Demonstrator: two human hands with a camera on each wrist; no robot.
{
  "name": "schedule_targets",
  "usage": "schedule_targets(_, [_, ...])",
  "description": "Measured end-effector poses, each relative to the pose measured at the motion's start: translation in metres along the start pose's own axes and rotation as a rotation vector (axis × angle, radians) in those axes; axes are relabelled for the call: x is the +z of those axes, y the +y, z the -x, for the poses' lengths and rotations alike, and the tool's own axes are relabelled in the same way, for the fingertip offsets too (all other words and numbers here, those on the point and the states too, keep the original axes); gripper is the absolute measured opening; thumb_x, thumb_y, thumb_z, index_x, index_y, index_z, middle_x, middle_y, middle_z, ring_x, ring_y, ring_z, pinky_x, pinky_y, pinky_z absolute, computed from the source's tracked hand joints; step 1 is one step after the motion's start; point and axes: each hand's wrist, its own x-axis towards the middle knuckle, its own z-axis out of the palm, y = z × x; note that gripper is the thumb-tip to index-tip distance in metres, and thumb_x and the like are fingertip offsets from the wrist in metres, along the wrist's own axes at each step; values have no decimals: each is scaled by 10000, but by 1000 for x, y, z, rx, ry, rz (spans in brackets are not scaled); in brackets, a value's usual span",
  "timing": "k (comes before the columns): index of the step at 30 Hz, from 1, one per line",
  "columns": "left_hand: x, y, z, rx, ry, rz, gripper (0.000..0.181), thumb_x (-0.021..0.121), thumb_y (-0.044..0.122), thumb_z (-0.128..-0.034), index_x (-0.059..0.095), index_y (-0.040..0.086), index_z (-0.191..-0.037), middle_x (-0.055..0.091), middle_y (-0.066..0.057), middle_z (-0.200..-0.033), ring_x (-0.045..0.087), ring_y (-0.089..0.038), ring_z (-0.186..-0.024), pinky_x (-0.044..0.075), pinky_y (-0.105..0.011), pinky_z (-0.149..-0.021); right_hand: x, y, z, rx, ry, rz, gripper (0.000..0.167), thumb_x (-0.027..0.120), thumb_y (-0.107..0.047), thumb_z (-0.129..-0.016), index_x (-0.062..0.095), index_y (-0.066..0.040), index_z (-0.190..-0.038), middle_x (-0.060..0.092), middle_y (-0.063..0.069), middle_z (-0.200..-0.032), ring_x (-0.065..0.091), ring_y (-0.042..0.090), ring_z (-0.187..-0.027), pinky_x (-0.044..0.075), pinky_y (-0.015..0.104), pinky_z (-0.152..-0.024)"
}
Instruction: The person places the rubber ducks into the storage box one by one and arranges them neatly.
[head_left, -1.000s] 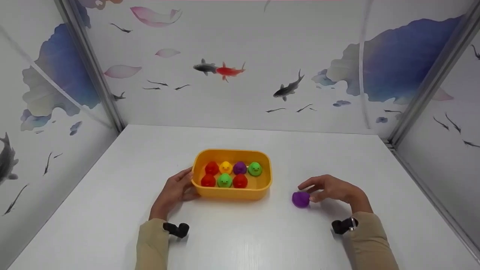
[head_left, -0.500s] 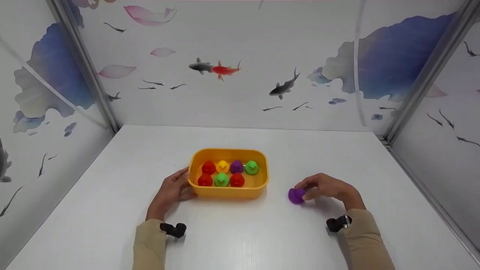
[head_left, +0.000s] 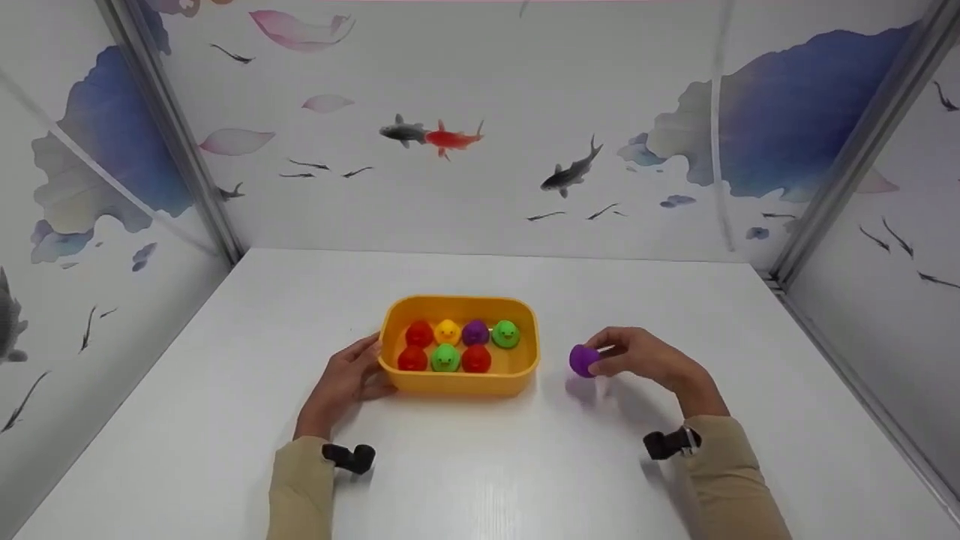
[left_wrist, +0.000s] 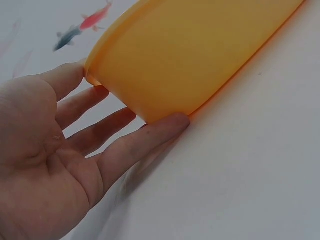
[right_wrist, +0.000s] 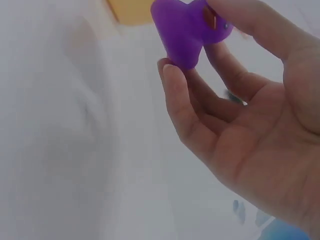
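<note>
A yellow plastic container [head_left: 463,385] stands on the white table. Red, green, yellow and purple toy ducks lie in it, such as the green duck [head_left: 505,334] and the purple duck [head_left: 475,332]. At its left end, my left hand [head_left: 343,386] holds the corner, thumb on the near side and fingers against the end wall, as the left wrist view also shows for the container [left_wrist: 185,55]. Right of the container, my right hand [head_left: 646,360] pinches another purple duck [head_left: 583,361] between thumb and fingers, raised above the table. The right wrist view shows this duck [right_wrist: 180,30] close up.
The white table [head_left: 480,465] is bounded by a back wall [head_left: 465,217] and side walls printed with fish and petals. Metal posts [head_left: 184,142] stand at the corners. A black wrist camera [head_left: 671,444] is strapped to each sleeved wrist.
My right hand closed its fingers on the purple duck, lifted it off the table and brought it slightly toward the container. My left hand stayed at the container's left end.
</note>
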Motion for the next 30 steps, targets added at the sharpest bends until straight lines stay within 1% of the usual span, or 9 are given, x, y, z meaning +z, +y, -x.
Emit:
schedule_targets(4, [0,0,0,-4,3,-4,567,539,464,-1008,435,253,-1524,512,-78,-1521,617,-273,-1276,601,-378,-920,5,-16,1,-23,39,-56,428,752,-288,-890,634,-108,-1261,615,159,-1320,606,263,-1124,534,375,-1003])
schedule_targets(8, [1,1,0,-12,6,-7,529,524,438,-1025,444,259,-1517,520,-69,-1514,623,-263,-1266,601,-371,-920,11,-27,-1,-13,70,-76,480,762,-318,-882,625,-110,-1291,615,154,-1326,624,244,-1094,541,364,-991])
schedule_targets(10, [1,1,0,-17,10,0,508,522,420,-1031,456,262,-1509,530,-62,-1505,630,-258,-1257,603,-370,-916,14,-31,-2,1,83,-82,495,764,-325,-879,621,-118,-1305,607,138,-1337,624,240,-1099,542,375,-1006])
schedule_targets(13, [0,2,0,-18,11,3,505,518,409,-1036,451,259,-1513,525,-65,-1510,628,-261,-1260,602,-371,-917,21,-38,-5,17,100,-96,509,765,-327,-880,613,-114,-1317,608,143,-1345,629,255,-1116,527,425,-1047])
schedule_targets(15, [0,2,0,-22,11,4,505,521,407,-1036,450,261,-1514,520,-60,-1516,620,-261,-1272,602,-370,-918,26,-41,-7,26,113,-104,501,762,-321,-883,613,-111,-1313,619,148,-1335,629,263,-1126,508,456,-1073])
schedule_targets(18, [0,2,0,-27,15,0,502,522,408,-1034,454,268,-1512,516,-54,-1518,612,-263,-1281,602,-369,-917,34,-47,-10,33,129,-124,473,762,-304,-884,622,-113,-1293,642,146,-1308,637,258,-1130,502,461,-1084])
schedule_targets(22, [1,0,0,-29,15,-15,513,510,401,-1041,433,250,-1525,510,-91,-1523,613,-282,-1281,602,-379,-915,45,-55,-15,18,147,-149,452,769,-302,-881,635,-102,-1264,644,139,-1295,657,241,-1123,543,402,-1043])
schedule_targets(26, [2,1,-1,-32,17,-20,535,509,412,-1040,415,235,-1536,506,-116,-1523,624,-284,-1266,600,-380,-917,54,-62,-23,-3,173,-145,443,771,-320,-882,648,-101,-1247,644,126,-1289,663,231,-1124,572,357,-995])
schedule_targets(30, [2,1,-2,-37,32,-22,539,517,432,-1030,424,252,-1530,515,-98,-1516,637,-263,-1240,601,-364,-916,63,-72,-34,1,195,-116,400,756,-318,-896,664,-116,-1228,662,109,-1265,643,239,-1145,552,385,-1034])
